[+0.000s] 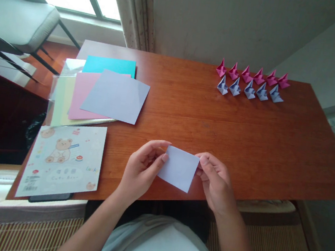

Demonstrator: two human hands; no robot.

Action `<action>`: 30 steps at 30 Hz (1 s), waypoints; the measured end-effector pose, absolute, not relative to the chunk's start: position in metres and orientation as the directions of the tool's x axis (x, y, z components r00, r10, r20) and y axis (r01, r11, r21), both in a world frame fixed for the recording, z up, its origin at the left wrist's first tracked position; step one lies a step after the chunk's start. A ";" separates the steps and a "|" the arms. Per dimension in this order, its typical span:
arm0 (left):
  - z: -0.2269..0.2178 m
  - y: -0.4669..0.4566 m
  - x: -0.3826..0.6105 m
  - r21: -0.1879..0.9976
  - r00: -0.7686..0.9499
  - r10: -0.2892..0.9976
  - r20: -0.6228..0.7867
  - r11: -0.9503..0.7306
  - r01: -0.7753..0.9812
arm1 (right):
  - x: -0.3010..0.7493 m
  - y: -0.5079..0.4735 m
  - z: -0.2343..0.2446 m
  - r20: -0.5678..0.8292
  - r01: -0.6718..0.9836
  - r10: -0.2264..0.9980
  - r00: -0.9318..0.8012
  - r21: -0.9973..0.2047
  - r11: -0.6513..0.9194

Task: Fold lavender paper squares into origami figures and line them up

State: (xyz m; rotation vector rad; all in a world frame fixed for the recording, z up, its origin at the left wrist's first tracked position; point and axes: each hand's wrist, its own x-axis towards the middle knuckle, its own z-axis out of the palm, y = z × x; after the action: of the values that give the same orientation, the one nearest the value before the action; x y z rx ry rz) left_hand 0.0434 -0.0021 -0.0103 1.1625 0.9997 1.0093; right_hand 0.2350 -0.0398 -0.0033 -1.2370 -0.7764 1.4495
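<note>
A small folded lavender paper (179, 168) hangs just above the near edge of the wooden table (248, 129). My left hand (142, 170) pinches its left edge with thumb and fingers closed. My right hand (214, 182) pinches its right edge the same way. The paper looks like a flat rectangle, tilted slightly down to the right.
A fan of coloured sheets (106, 91) lies at the left, lavender on top. Below it lies a bear-print paper pack (63, 160) over a dark phone. Rows of pink folded figures (252, 74) and lavender folded figures (250, 89) stand far right. A grey chair (20, 15) stands by the window.
</note>
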 end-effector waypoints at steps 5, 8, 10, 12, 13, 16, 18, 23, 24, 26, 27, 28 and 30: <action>-0.011 -0.003 0.043 0.992 0.249 0.965 -0.076 0.098 -0.078 | 0.236 -0.040 -0.003 -0.273 -0.298 0.959 0.072 -0.924 -0.241; -0.012 -0.003 0.043 0.993 0.251 0.965 -0.081 0.099 -0.059 | 0.236 -0.041 -0.003 -0.269 -0.291 0.960 0.077 -0.927 -0.236; -0.012 -0.003 0.043 0.993 0.251 0.964 -0.084 0.101 -0.055 | 0.237 -0.041 -0.004 -0.265 -0.277 0.961 0.083 -0.932 -0.233; -0.012 -0.003 0.043 0.993 0.252 0.964 -0.084 0.101 -0.056 | 0.237 -0.041 -0.006 -0.260 -0.254 0.961 0.091 -0.939 -0.230; -0.012 -0.003 0.043 0.993 0.253 0.964 -0.082 0.100 -0.057 | 0.237 -0.041 -0.006 -0.258 -0.238 0.961 0.094 -0.944 -0.230; -0.012 -0.002 0.043 0.994 0.254 0.964 -0.080 0.097 -0.054 | 0.239 -0.041 -0.008 -0.243 -0.161 0.963 0.118 -0.962 -0.222; -0.012 -0.003 0.043 0.994 0.250 0.965 -0.079 0.095 -0.051 | 0.240 -0.040 -0.008 -0.232 -0.106 0.963 0.135 -0.970 -0.219; -0.010 -0.003 0.044 0.994 0.243 0.967 -0.081 0.098 -0.055 | 0.243 -0.039 -0.003 -0.243 -0.130 0.968 0.068 -0.964 -0.233; -0.010 -0.004 0.044 0.994 0.241 0.967 -0.079 0.096 -0.057 | 0.243 -0.039 -0.002 -0.250 -0.141 0.968 0.034 -0.960 -0.243; -0.011 -0.004 0.044 0.994 0.236 0.969 -0.076 0.093 -0.061 | 0.242 -0.039 -0.001 -0.265 -0.138 0.964 -0.034 -0.954 -0.267; -0.011 -0.004 0.044 0.994 0.235 0.969 -0.075 0.092 -0.063 | 0.241 -0.039 -0.002 -0.270 -0.128 0.962 -0.050 -0.953 -0.274; -0.012 -0.004 0.044 0.994 0.236 0.969 -0.074 0.091 -0.064 | 0.241 -0.039 -0.003 -0.266 -0.117 0.963 -0.043 -0.956 -0.269; -0.015 -0.004 0.045 0.995 0.242 0.968 -0.068 0.084 -0.057 | 0.239 -0.040 -0.005 -0.233 -0.098 0.972 0.022 -0.968 -0.229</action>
State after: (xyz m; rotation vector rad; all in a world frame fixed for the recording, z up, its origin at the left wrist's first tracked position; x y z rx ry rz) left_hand 0.0448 -0.0041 -0.0146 1.2096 1.0184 1.0068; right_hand 0.2389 -0.0402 -0.0050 -1.3205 -0.9939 1.3957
